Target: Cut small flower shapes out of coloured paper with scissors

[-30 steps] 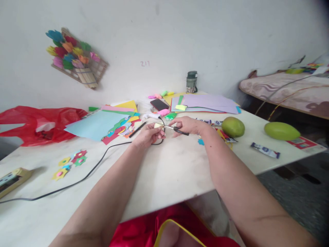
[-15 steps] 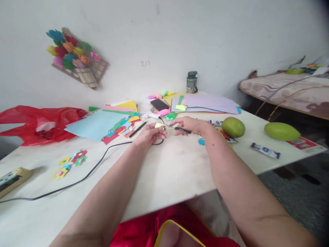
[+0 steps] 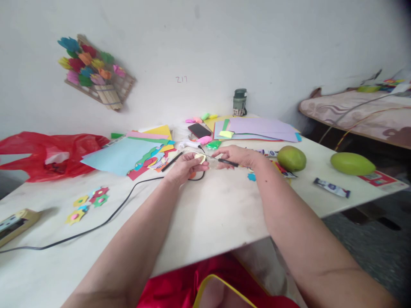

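Observation:
Pinched in my left hand is a small pale yellow piece, held over the middle of the white table. My right hand is closed on a dark-handled tool that looks like scissors; its thin metal part points left and meets the pale piece. Just left of my left hand lies a black stick. A blue paper cutout rests beneath my right wrist. Behind my hands are a white glue gun and a green packet.
Colored paper scraps and light blue sheets lie left. A black cable crosses the table. Paper flowers lie front left. Two green fruits and a tube are right. A phone and bottle stand behind.
The pale piece has turned slightly in my left hand, and the left fingers have shifted. The right hand stays in nearly the same place.

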`<state>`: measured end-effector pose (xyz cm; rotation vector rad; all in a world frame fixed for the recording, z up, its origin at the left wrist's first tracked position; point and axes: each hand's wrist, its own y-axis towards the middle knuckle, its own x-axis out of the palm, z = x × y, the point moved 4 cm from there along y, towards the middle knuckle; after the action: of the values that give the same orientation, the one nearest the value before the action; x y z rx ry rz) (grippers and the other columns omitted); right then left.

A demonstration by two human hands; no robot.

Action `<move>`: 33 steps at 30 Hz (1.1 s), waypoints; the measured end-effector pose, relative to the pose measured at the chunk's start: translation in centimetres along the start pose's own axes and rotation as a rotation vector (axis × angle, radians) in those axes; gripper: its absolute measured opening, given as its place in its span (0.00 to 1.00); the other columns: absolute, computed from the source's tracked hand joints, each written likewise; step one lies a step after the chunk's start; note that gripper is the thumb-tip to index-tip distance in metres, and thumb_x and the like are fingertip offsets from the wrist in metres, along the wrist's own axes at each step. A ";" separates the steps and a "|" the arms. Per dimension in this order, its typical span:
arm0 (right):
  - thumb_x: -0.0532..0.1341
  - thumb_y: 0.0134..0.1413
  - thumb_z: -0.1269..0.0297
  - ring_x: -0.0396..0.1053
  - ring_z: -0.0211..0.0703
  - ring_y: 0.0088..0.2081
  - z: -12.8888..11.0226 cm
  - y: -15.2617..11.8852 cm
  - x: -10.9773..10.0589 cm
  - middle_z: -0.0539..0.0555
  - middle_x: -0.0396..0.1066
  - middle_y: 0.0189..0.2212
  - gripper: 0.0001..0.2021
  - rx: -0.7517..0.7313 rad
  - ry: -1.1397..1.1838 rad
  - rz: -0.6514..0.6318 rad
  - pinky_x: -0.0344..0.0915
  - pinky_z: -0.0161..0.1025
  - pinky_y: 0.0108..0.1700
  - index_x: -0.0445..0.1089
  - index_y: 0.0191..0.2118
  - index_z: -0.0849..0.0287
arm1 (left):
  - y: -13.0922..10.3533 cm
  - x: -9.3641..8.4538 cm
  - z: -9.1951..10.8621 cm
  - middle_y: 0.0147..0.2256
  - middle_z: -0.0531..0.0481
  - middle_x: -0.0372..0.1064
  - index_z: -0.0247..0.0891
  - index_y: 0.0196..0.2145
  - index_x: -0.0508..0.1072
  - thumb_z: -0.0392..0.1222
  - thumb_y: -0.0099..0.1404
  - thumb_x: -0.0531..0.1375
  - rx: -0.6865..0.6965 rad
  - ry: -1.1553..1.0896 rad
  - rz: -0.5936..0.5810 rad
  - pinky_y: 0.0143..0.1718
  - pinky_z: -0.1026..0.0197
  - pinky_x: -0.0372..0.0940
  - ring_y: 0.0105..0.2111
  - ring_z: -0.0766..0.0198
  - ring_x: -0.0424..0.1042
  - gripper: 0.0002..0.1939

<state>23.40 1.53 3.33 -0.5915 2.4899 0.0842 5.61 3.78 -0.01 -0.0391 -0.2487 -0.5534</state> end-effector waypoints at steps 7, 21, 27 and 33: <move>0.63 0.46 0.62 0.58 0.32 0.17 -0.2 0.0 0.1 0.44 0.61 0.14 0.21 0.005 -0.002 -0.002 0.57 0.31 0.22 0.68 0.49 0.59 | 0.0 0.1 0.1 0.24 0.47 0.74 0.32 0.27 0.71 0.42 0.47 0.70 0.015 -0.010 0.001 0.33 0.64 0.68 0.25 0.64 0.75 0.14; 0.62 0.48 0.61 0.58 0.32 0.17 0.1 0.0 0.1 0.44 0.62 0.16 0.19 -0.003 0.022 -0.006 0.56 0.31 0.22 0.68 0.48 0.58 | -0.2 0.6 0.2 0.24 0.46 0.74 0.32 0.26 0.71 0.41 0.46 0.70 0.000 -0.047 -0.001 0.32 0.65 0.68 0.26 0.62 0.75 0.14; 0.63 0.47 0.62 0.56 0.32 0.17 0.1 0.1 0.2 0.44 0.63 0.16 0.20 -0.013 0.030 -0.023 0.55 0.31 0.22 0.68 0.49 0.58 | -0.1 0.3 0.3 0.26 0.46 0.74 0.31 0.27 0.71 0.42 0.48 0.69 0.024 -0.042 -0.010 0.38 0.59 0.69 0.31 0.60 0.76 0.14; 0.66 0.42 0.62 0.56 0.31 0.18 -0.1 0.1 0.2 0.43 0.61 0.17 0.25 -0.033 -0.058 -0.005 0.57 0.33 0.24 0.67 0.50 0.59 | 0.2 -0.3 0.0 0.28 0.46 0.74 0.31 0.26 0.71 0.43 0.51 0.68 0.068 0.008 -0.011 0.44 0.54 0.68 0.37 0.57 0.75 0.12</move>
<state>23.17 1.52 3.29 -0.6004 2.4354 0.1387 5.46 4.16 -0.06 0.0300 -0.2595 -0.5560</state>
